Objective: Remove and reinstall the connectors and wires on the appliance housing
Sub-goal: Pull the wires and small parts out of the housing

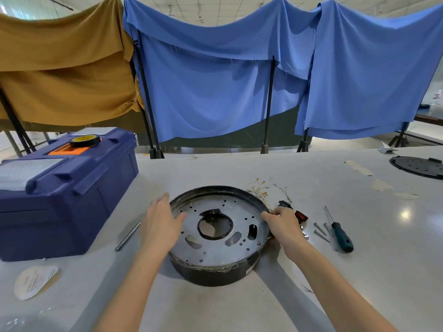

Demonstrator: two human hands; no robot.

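Resting open-fingered on the housing [215,271] rim, left hand [161,221]; right hand's [285,224] grip curled round the opposite rim.

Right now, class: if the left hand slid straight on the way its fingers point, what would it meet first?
Most likely the black rim of the appliance housing, which curves across just beyond the fingertips of the left hand. Whether they already touch it is unclear. Past the rim, only bare table shows.
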